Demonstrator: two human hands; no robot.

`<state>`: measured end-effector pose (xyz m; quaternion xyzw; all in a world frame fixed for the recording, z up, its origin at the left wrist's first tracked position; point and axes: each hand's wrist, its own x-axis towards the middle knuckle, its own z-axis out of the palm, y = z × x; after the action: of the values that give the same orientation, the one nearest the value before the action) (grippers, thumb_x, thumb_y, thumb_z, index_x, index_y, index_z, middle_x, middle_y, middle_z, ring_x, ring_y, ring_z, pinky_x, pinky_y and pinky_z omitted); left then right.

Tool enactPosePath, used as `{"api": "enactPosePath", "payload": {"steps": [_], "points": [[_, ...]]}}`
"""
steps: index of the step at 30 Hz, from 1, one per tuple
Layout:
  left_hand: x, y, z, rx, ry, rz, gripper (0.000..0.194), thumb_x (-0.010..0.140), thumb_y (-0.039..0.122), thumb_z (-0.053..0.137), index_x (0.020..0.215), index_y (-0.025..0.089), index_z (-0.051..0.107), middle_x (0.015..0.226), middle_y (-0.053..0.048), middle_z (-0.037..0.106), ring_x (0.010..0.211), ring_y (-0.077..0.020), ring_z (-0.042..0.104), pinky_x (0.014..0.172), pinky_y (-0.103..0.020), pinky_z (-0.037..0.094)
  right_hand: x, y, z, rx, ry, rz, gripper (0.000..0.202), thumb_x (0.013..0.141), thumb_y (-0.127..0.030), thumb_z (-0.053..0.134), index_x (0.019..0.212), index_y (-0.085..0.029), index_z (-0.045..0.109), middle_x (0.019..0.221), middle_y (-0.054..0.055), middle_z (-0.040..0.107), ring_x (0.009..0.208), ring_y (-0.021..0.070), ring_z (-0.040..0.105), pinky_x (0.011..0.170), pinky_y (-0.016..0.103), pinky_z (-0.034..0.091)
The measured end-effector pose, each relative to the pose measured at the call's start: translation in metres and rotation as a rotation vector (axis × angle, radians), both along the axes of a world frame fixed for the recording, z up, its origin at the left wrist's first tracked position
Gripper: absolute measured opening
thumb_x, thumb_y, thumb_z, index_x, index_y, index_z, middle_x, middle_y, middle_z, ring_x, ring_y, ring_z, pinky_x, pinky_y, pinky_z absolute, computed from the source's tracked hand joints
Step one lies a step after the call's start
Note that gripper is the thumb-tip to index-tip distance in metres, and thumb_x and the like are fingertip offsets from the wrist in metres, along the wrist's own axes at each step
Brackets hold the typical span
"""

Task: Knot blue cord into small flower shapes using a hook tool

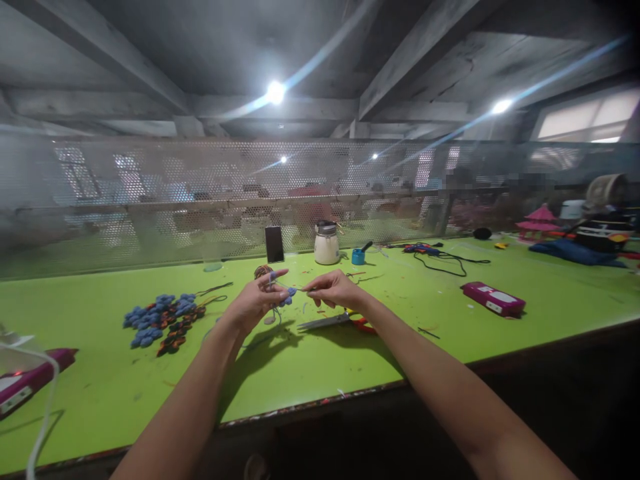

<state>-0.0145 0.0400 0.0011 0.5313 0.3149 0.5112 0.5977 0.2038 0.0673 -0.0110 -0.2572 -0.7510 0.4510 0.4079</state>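
My left hand (253,301) pinches a small blue crochet piece (289,298), with its index finger stretched out and blue yarn running over it. Facing it, my right hand (334,289) is closed on a thin crochet hook (303,289), whose tip reaches the blue piece. Behind the left hand sits a ball of dark, multicoloured yarn (263,271), partly hidden. Scissors (327,322) with orange handles lie below the right hand, partly covered by the wrist. To the left are several blue crochet flowers (147,321) and dark orange-and-black ones (176,333).
A dark phone (275,244), a lidded jar (327,247) and a small blue pot (359,257) stand at the back, before a perforated screen (230,227). Purple power strips lie right (494,299) and left (37,379). A black cord (457,267) curls at the back right.
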Motion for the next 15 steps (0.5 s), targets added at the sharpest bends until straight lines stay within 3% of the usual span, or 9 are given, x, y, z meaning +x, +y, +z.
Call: {"api": "enactPosePath", "payload": {"steps": [15], "points": [[-0.0001,0.0012,-0.0001,-0.002,0.007,-0.011,0.055,0.055,0.002,0.076,0.108,0.008,0.063,0.066,-0.002,0.064,0.063,-0.0119,0.059,0.065,-0.025,0.043,-0.0001,-0.0068,0.0035,-0.063,0.027,0.042,0.034,0.067,-0.030,0.073,0.092,-0.008,0.071,0.049,-0.001,0.061,0.031,0.0017,0.037,0.031,0.015,0.026]]}}
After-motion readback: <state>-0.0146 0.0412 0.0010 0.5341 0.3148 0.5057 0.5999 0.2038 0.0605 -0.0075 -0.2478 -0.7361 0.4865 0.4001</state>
